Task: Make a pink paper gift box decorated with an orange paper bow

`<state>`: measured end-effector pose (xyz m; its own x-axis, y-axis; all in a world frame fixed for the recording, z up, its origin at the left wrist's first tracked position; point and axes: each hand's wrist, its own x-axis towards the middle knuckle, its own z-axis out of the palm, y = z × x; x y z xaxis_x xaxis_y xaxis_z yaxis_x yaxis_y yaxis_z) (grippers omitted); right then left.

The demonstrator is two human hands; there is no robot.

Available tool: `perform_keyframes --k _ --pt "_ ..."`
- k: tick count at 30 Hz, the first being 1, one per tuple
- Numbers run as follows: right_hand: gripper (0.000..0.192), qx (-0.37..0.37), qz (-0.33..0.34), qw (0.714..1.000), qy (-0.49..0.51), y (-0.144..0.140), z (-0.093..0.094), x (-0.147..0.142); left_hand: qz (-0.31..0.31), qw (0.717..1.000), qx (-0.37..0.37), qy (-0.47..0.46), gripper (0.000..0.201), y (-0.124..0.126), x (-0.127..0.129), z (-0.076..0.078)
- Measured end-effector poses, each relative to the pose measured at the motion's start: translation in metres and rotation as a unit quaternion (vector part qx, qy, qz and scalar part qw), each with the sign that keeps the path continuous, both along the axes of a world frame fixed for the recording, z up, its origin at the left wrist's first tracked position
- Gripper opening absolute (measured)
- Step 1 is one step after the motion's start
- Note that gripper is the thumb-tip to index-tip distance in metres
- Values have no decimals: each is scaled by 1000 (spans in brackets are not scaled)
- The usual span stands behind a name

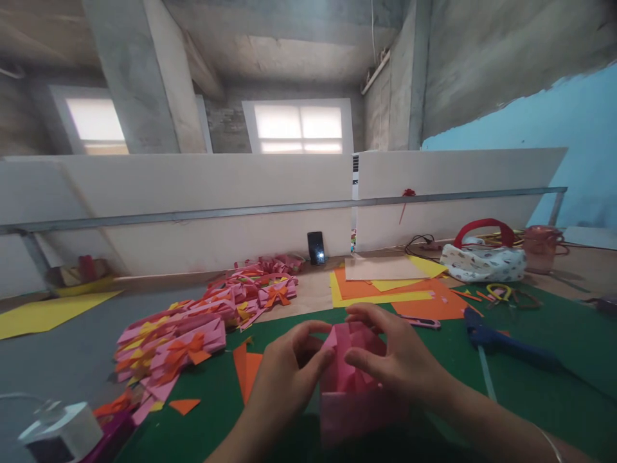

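A folded pink paper box or bag (354,386) stands on the green cutting mat (202,424) in front of me, its top open and its inner folds showing. My left hand (301,360) grips its left upper edge, the thumb against the paper. On the other side my right hand (385,354) holds the right upper edge, with its thumb over the inner fold and fingers behind. The lower front of the pink paper is blurred and dark. Orange paper pieces (248,370) lie just left of my left hand.
Pink paper bags with orange bows (187,350) are heaped at left. Orange and yellow sheets (409,296), a pink utility knife (424,323) and a blue glue gun (506,344) lie right. A phone (316,248) leans on the back panel. A white charger (60,431) sits front left.
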<state>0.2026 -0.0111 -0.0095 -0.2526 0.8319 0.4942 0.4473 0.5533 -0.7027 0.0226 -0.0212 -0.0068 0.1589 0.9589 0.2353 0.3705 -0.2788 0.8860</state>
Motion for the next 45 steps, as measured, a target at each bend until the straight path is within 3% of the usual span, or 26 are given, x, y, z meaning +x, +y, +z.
perform_keyframes --k 4,8,16,20,24,29,33,37,42,45 --pt "27 29 21 999 15 0 -5 -1 -17 999 -22 -23 21 3 1 -5" --pt "28 31 39 999 4 1 -7 0 -25 987 -102 -122 23 10 0 -10" --pt "36 44 37 998 -32 0 -10 -4 -56 919 -235 -312 23 11 6 -19" --pt "40 43 50 998 -17 0 -11 -5 -38 876 -283 -389 17 9 8 -21" --pt "33 22 62 998 -3 1 -12 -4 -13 860 -313 -403 13 10 10 -22" --pt "21 22 47 998 -23 1 -11 -5 -41 856 -335 -392 11 11 12 -25" --pt "12 18 32 998 -50 -3 -9 -7 -57 863 -314 -392 22 11 12 -30" --pt "17 31 51 998 -25 -5 -8 -9 -96 896 -270 -340 30 11 12 -30" --pt "3 49 47 996 -54 -5 -9 -8 -83 968 -168 -164 32 5 11 -16" --pt "5 47 31 997 -56 -4 -9 -8 -79 991 -85 -61 34 -2 12 -10"
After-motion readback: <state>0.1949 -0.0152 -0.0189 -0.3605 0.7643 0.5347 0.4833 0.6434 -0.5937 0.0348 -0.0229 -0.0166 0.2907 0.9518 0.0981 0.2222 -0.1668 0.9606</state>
